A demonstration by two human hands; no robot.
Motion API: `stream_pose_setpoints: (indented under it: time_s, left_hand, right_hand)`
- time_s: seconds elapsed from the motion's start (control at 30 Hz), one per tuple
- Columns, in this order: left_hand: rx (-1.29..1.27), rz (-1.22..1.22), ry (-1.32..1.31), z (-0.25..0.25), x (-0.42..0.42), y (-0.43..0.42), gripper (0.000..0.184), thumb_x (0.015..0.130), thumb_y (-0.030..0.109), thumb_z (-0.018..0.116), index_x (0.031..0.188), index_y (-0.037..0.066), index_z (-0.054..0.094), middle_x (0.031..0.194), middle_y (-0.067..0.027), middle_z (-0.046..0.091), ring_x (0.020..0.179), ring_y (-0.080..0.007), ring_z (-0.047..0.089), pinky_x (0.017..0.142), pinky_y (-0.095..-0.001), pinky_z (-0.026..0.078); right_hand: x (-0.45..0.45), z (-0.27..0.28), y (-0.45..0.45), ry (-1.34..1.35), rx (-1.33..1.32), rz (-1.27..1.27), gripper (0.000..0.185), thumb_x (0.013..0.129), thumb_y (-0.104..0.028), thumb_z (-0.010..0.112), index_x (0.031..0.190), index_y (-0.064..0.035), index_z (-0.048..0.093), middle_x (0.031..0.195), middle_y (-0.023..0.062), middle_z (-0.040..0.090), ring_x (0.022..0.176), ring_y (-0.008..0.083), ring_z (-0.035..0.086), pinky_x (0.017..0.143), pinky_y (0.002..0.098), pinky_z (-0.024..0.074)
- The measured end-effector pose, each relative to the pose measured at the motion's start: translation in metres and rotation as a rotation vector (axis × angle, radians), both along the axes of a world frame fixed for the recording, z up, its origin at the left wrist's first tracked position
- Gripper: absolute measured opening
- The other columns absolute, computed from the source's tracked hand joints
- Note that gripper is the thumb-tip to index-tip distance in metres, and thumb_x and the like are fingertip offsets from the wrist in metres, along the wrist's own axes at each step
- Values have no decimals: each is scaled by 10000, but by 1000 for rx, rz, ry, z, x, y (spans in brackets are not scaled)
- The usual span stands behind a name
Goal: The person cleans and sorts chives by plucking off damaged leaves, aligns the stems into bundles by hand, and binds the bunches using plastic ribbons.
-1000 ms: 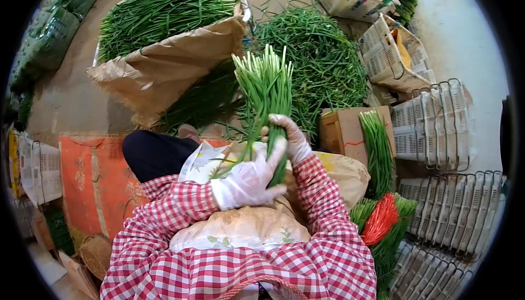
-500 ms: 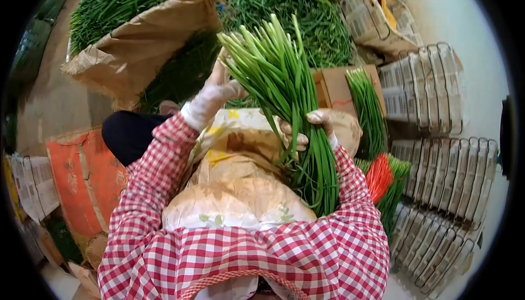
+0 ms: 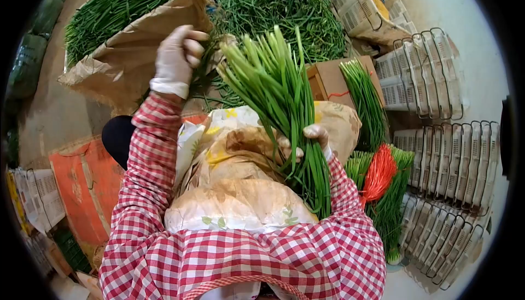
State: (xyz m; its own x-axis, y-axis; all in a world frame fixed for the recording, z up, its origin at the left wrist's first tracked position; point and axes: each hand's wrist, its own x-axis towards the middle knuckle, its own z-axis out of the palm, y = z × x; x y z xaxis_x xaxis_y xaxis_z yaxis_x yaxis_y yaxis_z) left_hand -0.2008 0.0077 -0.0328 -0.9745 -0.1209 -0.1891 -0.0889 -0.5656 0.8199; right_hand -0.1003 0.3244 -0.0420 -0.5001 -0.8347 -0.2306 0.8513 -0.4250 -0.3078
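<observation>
Long green stalks with pale ends form a bunch [image 3: 284,92] that slants over my lap, pale ends up and away from me. My right hand [image 3: 306,139], in a pale glove, is wrapped round the middle of this bunch. Raised at the upper left, my gloved left hand [image 3: 180,54] has curled fingers near the brown cloth edge of the stalk-filled crate [image 3: 136,32]. Whether anything is between those fingers is too unclear to tell. Stained covering [image 3: 235,207] lies over my lap beneath the bunch.
A heap of loose stalks [image 3: 279,13] lies ahead. At the right, a bundle [image 3: 363,100] rests on a cardboard box [image 3: 333,81], with red ties [image 3: 379,173] on more bundles nearby. Pale crates [image 3: 421,78] stand farther right. Orange sheeting [image 3: 87,182] lies left.
My left hand has moved away from the bunch toward the upper left, and its fingers have curled. The bunch has tilted and shifted right, held in my right hand.
</observation>
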Motion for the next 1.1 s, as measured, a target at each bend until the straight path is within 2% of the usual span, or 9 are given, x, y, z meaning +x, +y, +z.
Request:
stream_pose_setpoints:
  time_s: [0.13, 0.23, 0.33, 0.43, 0.47, 0.57, 0.83, 1.0, 1.1]
  left_hand:
    - [244, 371, -51, -40, 7, -46, 191, 896, 142, 510, 935, -24, 595, 773, -20, 569, 634, -63, 501, 564, -162, 444]
    - [442, -26, -4, -72, 57, 7, 241, 900, 203, 534, 1054, 20, 567, 987, -106, 615, 913, -198, 586, 822, -339, 488]
    - [578, -377, 159, -39, 81, 50, 1101, 645, 742, 571, 1415, 68, 167, 1369, -166, 371, 1216, -291, 420, 1032, -470, 327]
    - [595, -348, 245, -29, 80, 50, 1113, 618, 750, 560, 1429, 81, 194, 1436, -126, 303, 1292, -270, 346, 1071, -423, 291]
    - [495, -310, 258, -29, 81, 48, 1106, 622, 739, 569, 1432, 89, 189, 1433, -116, 308, 1287, -264, 352, 1070, -417, 295]
    - [387, -131, 340, -39, 84, 46, 1064, 679, 605, 688, 1458, 178, 104, 1407, -84, 330, 1250, -238, 390, 1032, -400, 351]
    - [346, -47, 350, -31, 95, 17, 886, 733, 155, 676, 1451, 155, 156, 1176, -116, 529, 1051, -225, 546, 933, -375, 449]
    - [307, -175, 373, -13, 98, 2, 804, 713, 194, 652, 1408, 60, 270, 1154, -148, 553, 1044, -232, 559, 940, -371, 446]
    - [276, -106, 347, -6, 96, 3, 719, 717, 190, 648, 1356, 45, 353, 1142, -162, 566, 1026, -244, 570, 926, -379, 456]
  right_hand:
    - [9, 0, 0, 3, 137, -36, 512, 748, -286, 619, 1101, 71, 516, 770, 122, 586, 573, 156, 504, 548, 275, 433]
    - [4, 1, -4, 52, 217, -2, 476, 737, -224, 642, 1122, 38, 542, 866, 132, 617, 642, 157, 552, 592, 276, 464]
    - [-5, 25, -31, 684, 939, 4, 499, 733, -182, 668, 1169, 5, 512, 942, 131, 640, 755, 221, 621, 682, 314, 507]
    - [-1, 10, -59, 1354, 1361, -96, 561, 719, -143, 667, 1206, 31, 450, 952, 185, 613, 772, 269, 624, 705, 341, 505]
    - [6, 13, -69, 1376, 1593, 36, 876, 676, -279, 709, 1337, 58, 243, 961, 256, 605, 838, 358, 627, 728, 393, 508]
    - [24, 4, -101, 1577, 1828, 116, 1003, 670, -305, 732, 1354, 135, 145, 961, 278, 593, 770, 361, 633, 699, 388, 521]
    - [11, 34, -113, 1549, 1354, 165, 1056, 763, -653, 554, 1298, 199, 233, 1062, 331, 560, 947, 384, 613, 811, 357, 504]
    - [-20, 44, -139, 1449, 1202, -178, 347, 964, -274, 438, 1010, 17, 622, 789, 176, 654, 661, 236, 614, 623, 325, 476]
    - [-25, 19, -147, 1289, 1020, -237, 335, 951, -273, 459, 951, 11, 637, 720, 190, 622, 636, 262, 608, 610, 340, 470]
